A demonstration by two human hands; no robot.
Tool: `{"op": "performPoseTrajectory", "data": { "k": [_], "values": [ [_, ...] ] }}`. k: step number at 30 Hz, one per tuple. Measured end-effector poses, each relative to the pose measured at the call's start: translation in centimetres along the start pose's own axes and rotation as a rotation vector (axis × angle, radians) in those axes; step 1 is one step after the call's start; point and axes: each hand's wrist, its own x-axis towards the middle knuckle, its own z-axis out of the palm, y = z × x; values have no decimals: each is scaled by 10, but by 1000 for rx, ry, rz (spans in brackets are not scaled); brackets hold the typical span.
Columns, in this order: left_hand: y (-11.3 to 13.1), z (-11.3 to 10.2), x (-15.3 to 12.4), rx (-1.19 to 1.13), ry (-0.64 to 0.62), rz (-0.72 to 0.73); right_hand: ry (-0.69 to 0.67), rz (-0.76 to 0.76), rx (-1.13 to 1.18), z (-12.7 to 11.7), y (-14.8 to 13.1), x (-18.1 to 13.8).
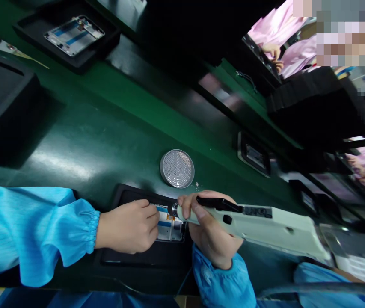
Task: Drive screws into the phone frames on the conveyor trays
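Observation:
My right hand (212, 233) is wrapped round a pale green electric screwdriver (278, 229), its thumb and fingers near the front end and black lever. The tool lies nearly level, its tip pointing left over an opened phone (166, 231). That phone, with its metal frame and blue strips showing, sits in a black tray (127, 259). Over the phone's left part, my left hand (134, 226) is closed with curled fingers; its fingertips and anything in them are hidden. Just beyond the tray stands a round grey dish (177, 168) with a dotted surface, tiny shiny pieces at its upper right.
Tiny loose bits (197, 185) lie beside the dish on the green table (105, 128). Another opened phone (75, 35) rests in a tray at upper left. A large black box (2, 102) stands left, another phone holder (253, 154) right. Co-workers in pink sleeves (278, 25) sit across.

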Motion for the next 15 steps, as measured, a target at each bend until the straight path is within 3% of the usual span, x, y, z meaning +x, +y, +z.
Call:
{"op": "performPoseTrajectory", "data": {
  "k": [15],
  "values": [
    [0, -1, 1, -5, -37, 1, -26, -16, -3, 0, 3, -1]
  ]
}}
